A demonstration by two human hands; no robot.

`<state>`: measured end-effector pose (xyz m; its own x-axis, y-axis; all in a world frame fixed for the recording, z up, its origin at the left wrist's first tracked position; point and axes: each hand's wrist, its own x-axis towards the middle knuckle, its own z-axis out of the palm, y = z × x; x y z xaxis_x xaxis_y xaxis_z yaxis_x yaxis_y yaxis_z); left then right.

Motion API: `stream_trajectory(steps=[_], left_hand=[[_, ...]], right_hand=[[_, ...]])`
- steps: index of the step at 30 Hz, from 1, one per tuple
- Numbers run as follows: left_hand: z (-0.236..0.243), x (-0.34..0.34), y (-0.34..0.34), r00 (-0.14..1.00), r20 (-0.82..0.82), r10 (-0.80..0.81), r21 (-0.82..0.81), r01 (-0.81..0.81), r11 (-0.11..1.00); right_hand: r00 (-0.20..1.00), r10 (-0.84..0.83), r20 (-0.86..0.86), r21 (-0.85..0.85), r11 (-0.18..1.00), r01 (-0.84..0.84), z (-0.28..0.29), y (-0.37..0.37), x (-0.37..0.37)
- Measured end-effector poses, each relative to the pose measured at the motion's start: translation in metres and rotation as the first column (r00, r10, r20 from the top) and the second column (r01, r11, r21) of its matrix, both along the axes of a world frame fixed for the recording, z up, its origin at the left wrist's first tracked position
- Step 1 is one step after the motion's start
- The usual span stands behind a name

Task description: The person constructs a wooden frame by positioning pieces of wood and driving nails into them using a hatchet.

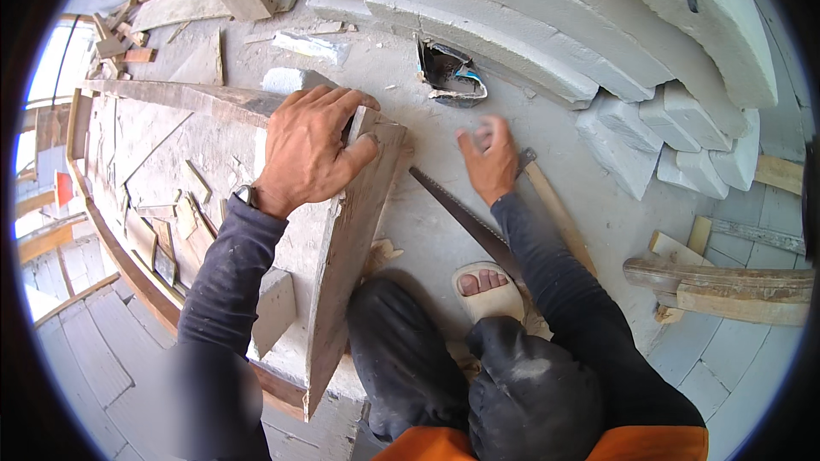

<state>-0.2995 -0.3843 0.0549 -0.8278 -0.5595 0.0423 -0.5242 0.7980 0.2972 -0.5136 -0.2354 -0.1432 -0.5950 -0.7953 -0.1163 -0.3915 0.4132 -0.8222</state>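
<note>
Step in hand, as a judgement: steadying woodwork at a corner. The work is a long upright board (pixel 329 290), on edge just left of frame centre, running from the upper middle down to the lower left. A long plank (pixel 188 96) comes in from the upper left and ends under the left hand. Left hand (pixel 312 145) is clamped on the board's top end, thumb on the near edge, fingers over the top. Right hand (pixel 489 162), right of centre, is blurred; fingers loosely curled, thumb apart, no held item can be made out. Hand saw (pixel 461 218) lies between board and right forearm; wooden-handled tool (pixel 559 218), probably a hammer, lies just beside the right hand. Next move likely calls for keeping the left hold firm so the board doesn't tip, and the right hand closing on a tool or the board.

Room: pale block stack (pixel 512 8) fills the upper right. Dusty grey floor (pixel 628 175) runs beneath it. Thick timber (pixel 726 282) sits at right. Wood offcuts (pixel 171 235) litter the left; torn dark bag (pixel 465 101) sits top centre.
</note>
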Motion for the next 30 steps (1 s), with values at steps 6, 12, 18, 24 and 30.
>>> stream_trajectory(steps=[6,12,18,24,30], left_hand=[[0.002,-0.004,0.002,1.0,0.029,0.004,0.024,-0.004,1.0],[-0.001,-0.002,0.001,1.0,-0.015,0.0,-0.011,0.0,1.0],[0.003,-0.005,0.001,1.0,0.018,0.005,0.034,-0.006,0.999],[0.002,-0.003,0.001,0.999,0.032,0.008,0.032,-0.009,0.999],[0.002,-0.003,0.002,1.0,0.005,0.006,0.023,-0.007,1.0]], right_hand=[[0.867,0.427,-0.256,0.071,0.903,-0.424,-0.027,-0.002,0.044],[0.871,0.428,-0.243,0.04,0.901,-0.431,-0.03,-0.009,0.049],[0.881,0.396,-0.26,-0.062,0.904,-0.424,-0.038,-0.013,0.054],[0.877,0.399,-0.268,-0.083,0.897,-0.434,-0.044,-0.015,0.056],[0.883,0.397,-0.25,-0.077,0.901,-0.426,-0.043,-0.016,0.059]])
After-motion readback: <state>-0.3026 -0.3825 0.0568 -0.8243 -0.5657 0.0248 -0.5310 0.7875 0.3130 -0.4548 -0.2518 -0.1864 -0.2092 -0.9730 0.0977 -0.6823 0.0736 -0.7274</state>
